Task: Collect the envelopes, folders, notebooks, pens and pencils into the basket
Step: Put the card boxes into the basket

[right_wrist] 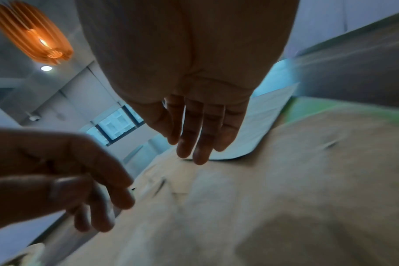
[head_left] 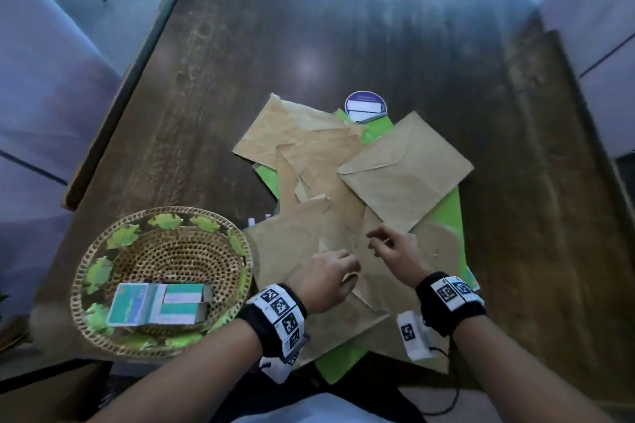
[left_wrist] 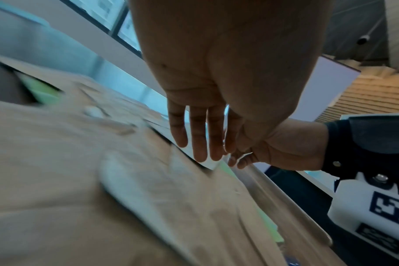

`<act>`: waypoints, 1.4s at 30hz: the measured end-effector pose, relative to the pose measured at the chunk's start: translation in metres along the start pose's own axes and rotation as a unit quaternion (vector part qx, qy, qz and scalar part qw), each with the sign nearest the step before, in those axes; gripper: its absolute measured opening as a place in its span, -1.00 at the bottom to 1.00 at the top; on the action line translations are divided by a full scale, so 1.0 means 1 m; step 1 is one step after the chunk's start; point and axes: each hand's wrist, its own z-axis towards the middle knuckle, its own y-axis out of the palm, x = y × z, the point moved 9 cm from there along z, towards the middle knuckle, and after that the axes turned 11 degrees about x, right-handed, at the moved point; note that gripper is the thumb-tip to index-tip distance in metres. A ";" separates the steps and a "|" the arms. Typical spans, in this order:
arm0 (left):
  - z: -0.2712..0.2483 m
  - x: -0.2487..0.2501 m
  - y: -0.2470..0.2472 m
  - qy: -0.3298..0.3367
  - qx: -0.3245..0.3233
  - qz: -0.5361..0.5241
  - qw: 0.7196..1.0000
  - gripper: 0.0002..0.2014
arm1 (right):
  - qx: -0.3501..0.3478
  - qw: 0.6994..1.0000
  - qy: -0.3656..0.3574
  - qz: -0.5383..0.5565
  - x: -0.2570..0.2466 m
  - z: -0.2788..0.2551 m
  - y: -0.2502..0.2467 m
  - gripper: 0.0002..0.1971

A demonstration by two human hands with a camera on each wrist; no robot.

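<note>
Several brown envelopes lie in a loose pile in the head view, one on top at the right (head_left: 405, 172), one at the back left (head_left: 285, 130) and a large one nearest me (head_left: 292, 251). Green folders (head_left: 450, 213) stick out from under the pile. Left of it stands the round woven basket (head_left: 103, 251), holding two small teal-and-white notebooks (head_left: 158, 304). My left hand (head_left: 350, 268) hovers over the near envelope, its fingers (left_wrist: 201, 144) straight and holding nothing. Close beside it, my right hand (head_left: 378, 244) hangs with loose, empty fingers (right_wrist: 194, 140).
A round purple-and-white object (head_left: 366, 106) lies at the pile's far edge. Small white tips (head_left: 257, 218) peek out at the pile's left side. The dark wooden table (head_left: 309, 27) stretches bare beyond. Pale seats flank it on the left (head_left: 41, 79) and right (head_left: 598, 27).
</note>
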 end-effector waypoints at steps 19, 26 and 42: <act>0.165 0.148 0.220 0.138 -0.216 0.221 0.941 -0.63 | -0.116 0.960 0.187 -0.175 0.245 -0.037 -0.106 -0.58; 0.173 0.148 0.228 0.167 -0.220 0.303 0.912 -0.58 | -0.078 0.971 0.129 -0.187 0.251 -0.033 -0.106 -0.63; 0.200 0.147 0.225 -0.006 -0.186 0.263 0.947 -0.51 | -0.020 0.977 0.129 -0.171 0.260 -0.017 -0.145 -0.74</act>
